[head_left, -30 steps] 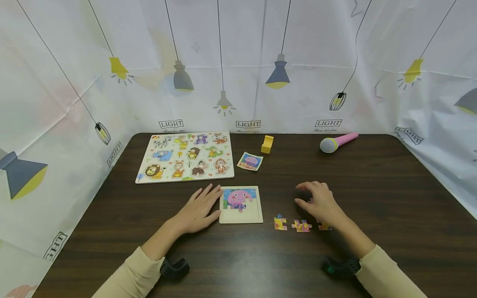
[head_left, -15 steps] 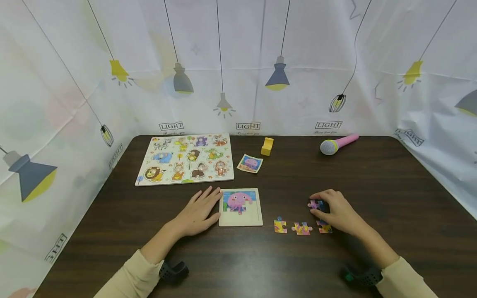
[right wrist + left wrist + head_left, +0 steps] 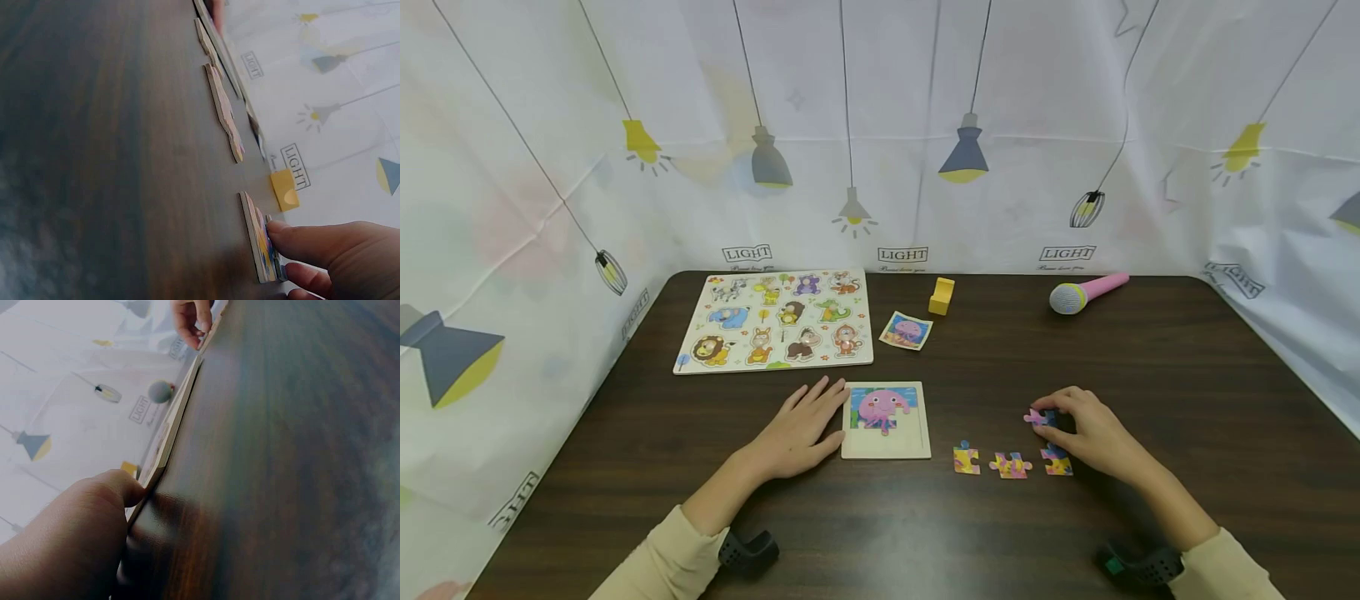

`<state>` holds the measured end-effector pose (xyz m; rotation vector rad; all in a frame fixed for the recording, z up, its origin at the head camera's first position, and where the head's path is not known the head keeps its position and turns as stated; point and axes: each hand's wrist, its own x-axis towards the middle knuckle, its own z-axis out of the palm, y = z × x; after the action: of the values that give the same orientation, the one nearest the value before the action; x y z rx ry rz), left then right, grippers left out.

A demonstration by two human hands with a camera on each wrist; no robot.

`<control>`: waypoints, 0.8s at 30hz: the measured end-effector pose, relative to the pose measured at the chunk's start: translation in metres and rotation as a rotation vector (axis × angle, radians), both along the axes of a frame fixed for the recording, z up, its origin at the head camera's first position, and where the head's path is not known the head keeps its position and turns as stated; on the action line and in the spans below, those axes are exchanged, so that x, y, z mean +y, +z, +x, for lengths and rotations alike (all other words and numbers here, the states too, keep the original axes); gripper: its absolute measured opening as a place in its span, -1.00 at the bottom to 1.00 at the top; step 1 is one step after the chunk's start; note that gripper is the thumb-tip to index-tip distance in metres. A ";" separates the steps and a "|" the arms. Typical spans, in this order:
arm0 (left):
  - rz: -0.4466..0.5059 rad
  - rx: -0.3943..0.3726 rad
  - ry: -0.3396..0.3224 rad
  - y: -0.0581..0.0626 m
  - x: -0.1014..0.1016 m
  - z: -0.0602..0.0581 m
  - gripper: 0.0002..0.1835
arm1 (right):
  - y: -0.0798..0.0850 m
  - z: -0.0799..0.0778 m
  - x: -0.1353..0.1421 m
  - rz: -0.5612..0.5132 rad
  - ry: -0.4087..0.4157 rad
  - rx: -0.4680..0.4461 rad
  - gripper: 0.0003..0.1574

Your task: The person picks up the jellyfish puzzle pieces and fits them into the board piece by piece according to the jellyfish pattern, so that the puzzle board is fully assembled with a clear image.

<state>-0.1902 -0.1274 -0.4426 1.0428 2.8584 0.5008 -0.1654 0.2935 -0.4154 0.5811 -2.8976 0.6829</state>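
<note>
My left hand lies with its fingers stretched out, fingertips and thumb at the left edge of a square wooden puzzle tray. Fitted pieces in the tray's upper part form a pink octopus; its lower part is bare wood. On the right, my right hand pinches a pink and blue jigsaw piece between thumb and fingers, partly hidden by them. Below it lie three loose pieces in a row: a yellow one, a yellow-and-pink one and a blue-and-yellow one.
Behind the tray lie an animal puzzle board, a small octopus picture card and a yellow block. A pink toy microphone rests at the back right. A printed cloth hangs behind the table.
My right hand has moved right and slightly toward me, its thumb and fingers coming together on the pink and blue jigsaw piece. The left hand stays at the tray.
</note>
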 end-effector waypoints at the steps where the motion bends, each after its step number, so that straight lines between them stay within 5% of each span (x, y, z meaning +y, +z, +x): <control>1: 0.000 0.000 -0.001 0.000 0.000 0.000 -0.33 | 0.000 0.000 0.000 -0.003 -0.002 -0.003 -0.68; 24: 0.002 0.008 -0.009 0.003 0.000 0.000 -0.35 | -0.002 -0.007 -0.014 -0.075 0.023 0.010 -0.73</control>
<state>-0.1899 -0.1275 -0.4398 1.0598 2.8599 0.4996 -0.1726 0.2796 -0.4174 0.6082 -2.8465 0.7859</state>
